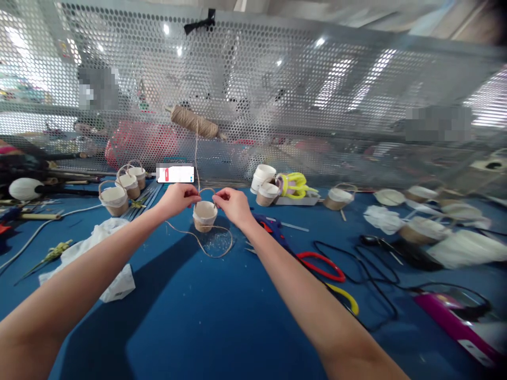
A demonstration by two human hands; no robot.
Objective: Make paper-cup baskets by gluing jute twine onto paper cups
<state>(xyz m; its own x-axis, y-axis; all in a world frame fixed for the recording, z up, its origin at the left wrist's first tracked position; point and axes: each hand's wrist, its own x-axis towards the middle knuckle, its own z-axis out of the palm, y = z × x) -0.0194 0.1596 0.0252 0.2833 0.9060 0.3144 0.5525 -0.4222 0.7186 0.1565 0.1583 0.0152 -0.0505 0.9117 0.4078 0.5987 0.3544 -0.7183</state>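
A small basket (204, 217) stands upright on the blue table, pale cloth round its top and tan below. A thin brown handle (207, 190) arches over it. My left hand (179, 199) pinches at the handle's left end, close to the rim. At the right end, my right hand (234, 205) is closed with fingertips pinched on the handle. Twine (197, 158) runs down from a spool (195, 122) on the mesh to my left fingers. A loose length of twine (214, 257) curls on the table in front of the basket.
Finished-looking baskets (114, 200) with handles stand back left, beside a phone (175, 174). White cups (263, 178) and a yellow bundle (293, 186) sit behind my right hand. Red-and-yellow-handled scissors (322, 266), black cables and a magenta box (455, 322) lie right. White cloth (119, 282) lies left.
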